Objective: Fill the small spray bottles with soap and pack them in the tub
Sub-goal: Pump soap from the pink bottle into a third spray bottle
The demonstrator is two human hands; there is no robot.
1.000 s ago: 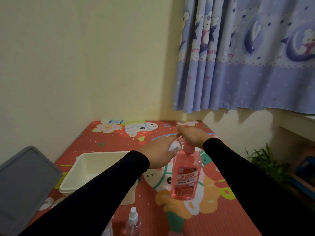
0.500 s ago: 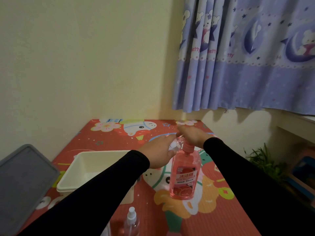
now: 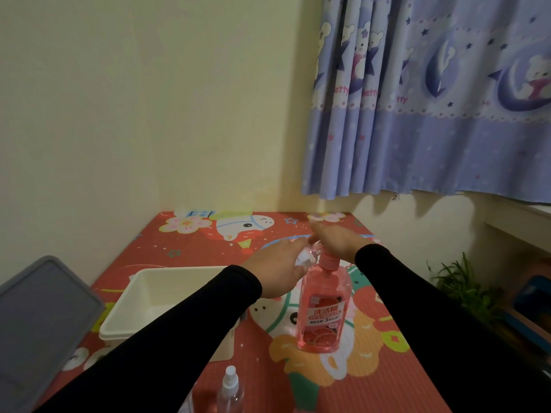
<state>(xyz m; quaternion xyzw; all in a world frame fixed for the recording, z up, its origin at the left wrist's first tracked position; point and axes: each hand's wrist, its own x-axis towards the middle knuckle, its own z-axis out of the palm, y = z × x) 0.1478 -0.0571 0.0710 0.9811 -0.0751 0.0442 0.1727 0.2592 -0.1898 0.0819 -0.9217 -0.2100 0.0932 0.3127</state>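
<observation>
The cream plastic tub [image 3: 167, 296] sits left on the tabletop. The left hand [image 3: 278, 271] grips a small clear spray bottle [image 3: 307, 256] at the spout; the right hand [image 3: 335, 241] presses the tall pink soap pump bottle [image 3: 323, 311]. A misaligned mouth would likely spill soap; an off-centre press might tip it.

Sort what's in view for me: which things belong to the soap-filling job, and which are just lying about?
In the job:
- pink soap bottle, right hand on its pump
- small bottle held at the spout by the left hand
- spare spray bottle, near edge
- white tub
- grey lid, probably the tub's

Lying about:
- curtain
- plant
</observation>
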